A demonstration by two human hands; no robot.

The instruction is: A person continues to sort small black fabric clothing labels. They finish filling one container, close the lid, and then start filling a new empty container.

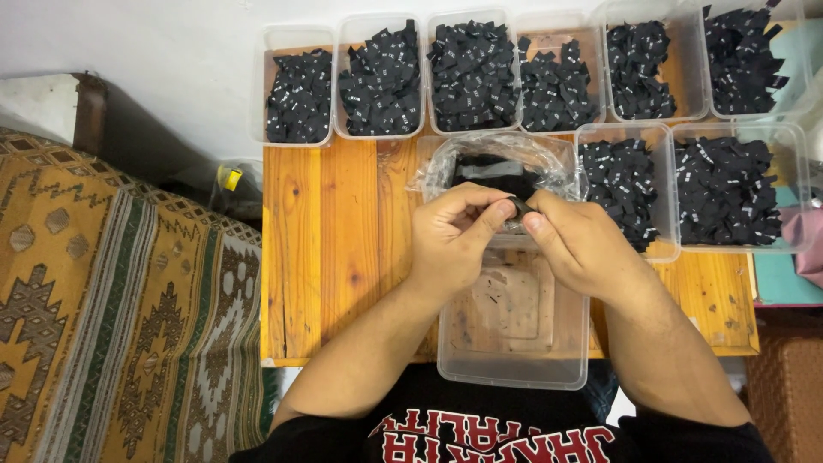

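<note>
Black folded labels (471,75) with tiny white marks fill 8 clear plastic tubs (298,39) from 11 to 2 o'clock. The table (330,249) is orange-brown pine. At 9 o'clock, a rug (111,317) shows mustard, green and white geometric stripes.

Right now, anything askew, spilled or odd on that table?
Nothing spilled. The black labels sit inside their clear tubs. Both hands, left hand and right hand, pinch one label above an empty clear tub, whose near edge overhangs the wooden table.
</note>
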